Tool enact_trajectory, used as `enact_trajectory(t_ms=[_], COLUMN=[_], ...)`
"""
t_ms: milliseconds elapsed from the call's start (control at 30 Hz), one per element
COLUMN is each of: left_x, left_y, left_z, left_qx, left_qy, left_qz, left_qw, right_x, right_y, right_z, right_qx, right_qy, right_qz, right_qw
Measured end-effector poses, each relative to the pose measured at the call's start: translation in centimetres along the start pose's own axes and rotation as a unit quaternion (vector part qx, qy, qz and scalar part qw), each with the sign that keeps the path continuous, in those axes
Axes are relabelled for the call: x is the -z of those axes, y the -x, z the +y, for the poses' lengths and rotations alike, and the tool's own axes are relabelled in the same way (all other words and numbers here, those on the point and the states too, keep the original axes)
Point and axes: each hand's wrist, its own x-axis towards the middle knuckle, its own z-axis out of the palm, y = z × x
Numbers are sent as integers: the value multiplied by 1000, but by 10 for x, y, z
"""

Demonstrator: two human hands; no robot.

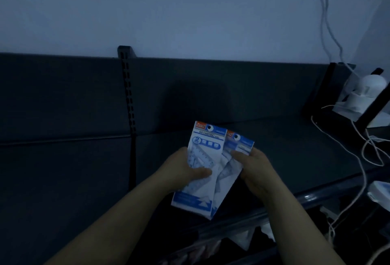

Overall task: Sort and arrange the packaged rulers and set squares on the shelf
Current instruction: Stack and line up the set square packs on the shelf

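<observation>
Gripping front pack with left hand, rear pack with right hand. Probably light, thin, slippery, slightly bendy: hold by long edges.

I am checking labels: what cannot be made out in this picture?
Head view only.
Rear geometric pack: mostly hidden by front geometric pack and right hand.
Front geometric pack: small print blurred, dim.
Left hand: fingers behind that pack.
White device, near right edge: dim, kind unclear.

Dim, blue-cast light leaves the dark shelf almost featureless; a soft shadow spreads on its back panel, detail is smeared, and frame edges bow.
</observation>
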Motion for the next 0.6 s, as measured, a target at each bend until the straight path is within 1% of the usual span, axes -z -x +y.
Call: enact_trajectory(t_ms=[67, 133, 233, 300, 400, 600], left_x=[17, 36, 68, 93, 130, 208], left_y=[6, 17, 38, 57, 93, 184], left_z=[-4, -7, -10, -18, -35, -70], left_qx=[-1, -4, -11, 0, 23, 73], left_qy=[21, 46, 82, 103, 133, 87], left_qz=[13, 47, 117, 172, 227, 320], left_qw=[1000, 998, 990, 980, 964, 940], right_x=[-19, -40, -81, -113, -167, -287], right_y=[-1, -2, 1, 8, 24, 68], right_z=[-2, -6, -10, -12, -11, -2], right_qx=[9, 11, 1, -5, 2, 13], right_qy=[3, 5, 4, 17, 41, 68], right_qz=[-25, -50, -109, -149, -207, -302], right_qw=[1000, 999, 994, 989, 977, 951])
